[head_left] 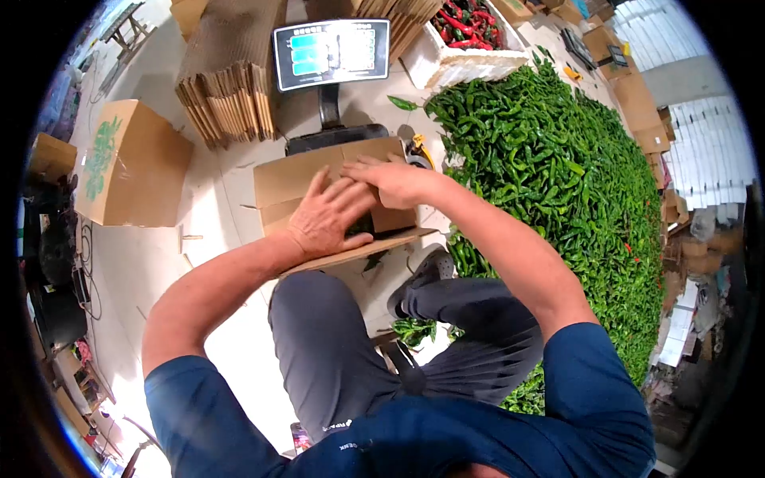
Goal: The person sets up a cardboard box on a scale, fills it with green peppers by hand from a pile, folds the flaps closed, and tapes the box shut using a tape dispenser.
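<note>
An open cardboard box stands in front of my knees, against the base of a scale with a lit display. Over the box's opening is my left hand, its fingers spread and pointing away from me. My right hand is just beside it, fingers stretched to the left across the box and close to the left fingertips. Neither hand shows anything held. The box's inside is mostly hidden under my hands; a dark area shows between the flaps.
A large heap of green peppers covers the floor at the right. Behind it sits a white foam box of red peppers. Flattened cartons are stacked at the upper left, near a closed carton. A yellow-handled tool lies beside the scale.
</note>
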Demonstrator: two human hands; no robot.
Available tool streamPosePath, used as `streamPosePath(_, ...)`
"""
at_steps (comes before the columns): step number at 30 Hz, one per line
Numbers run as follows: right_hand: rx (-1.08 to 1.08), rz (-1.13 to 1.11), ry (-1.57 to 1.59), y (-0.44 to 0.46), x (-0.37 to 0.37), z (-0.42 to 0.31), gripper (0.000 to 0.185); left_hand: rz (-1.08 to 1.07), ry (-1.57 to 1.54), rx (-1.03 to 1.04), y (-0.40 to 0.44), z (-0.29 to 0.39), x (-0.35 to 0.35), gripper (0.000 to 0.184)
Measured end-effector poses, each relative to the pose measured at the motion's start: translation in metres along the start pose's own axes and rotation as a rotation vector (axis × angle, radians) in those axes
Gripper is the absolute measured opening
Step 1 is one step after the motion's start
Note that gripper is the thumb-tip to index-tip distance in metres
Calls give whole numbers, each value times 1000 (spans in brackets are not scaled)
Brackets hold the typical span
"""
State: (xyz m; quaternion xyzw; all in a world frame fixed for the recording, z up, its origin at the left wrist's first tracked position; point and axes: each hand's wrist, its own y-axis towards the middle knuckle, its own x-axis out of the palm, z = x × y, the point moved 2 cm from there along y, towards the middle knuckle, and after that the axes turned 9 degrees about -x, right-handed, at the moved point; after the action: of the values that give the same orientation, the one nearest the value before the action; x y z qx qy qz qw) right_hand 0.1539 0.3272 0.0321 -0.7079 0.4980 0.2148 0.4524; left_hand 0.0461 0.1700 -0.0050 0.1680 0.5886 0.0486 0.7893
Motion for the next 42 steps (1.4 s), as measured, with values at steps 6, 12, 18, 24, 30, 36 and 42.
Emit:
streamPosePath(6,-46,87,112,-12,3,10,74,-170,9,-243,0,-6,0,94)
streamPosePath(12,-118,-45,-22,-42,12,-8,133,-223,163,-244,2,1,6,92)
streamPosePath(18,-108,-106,-90,-39,0,-18,130,-288,149,-224,8,-7,2,84)
streamPosePath(24,-78,-24,-4,-29,-8,-16,116,-369,129,-158,18,-19,-10,85)
streamPosePath(30,-113,162,-283,-26,10,-13,75,-325,11,-145,17,-32,0,83)
streamPosePath(36,-318,727,-417,-21,31,6,56,-358,97,-110,26,-47,8,76)
streamPosePath(42,-85,855,-397,-9,51,1,45,-333,34,24,35,-66,12,75)
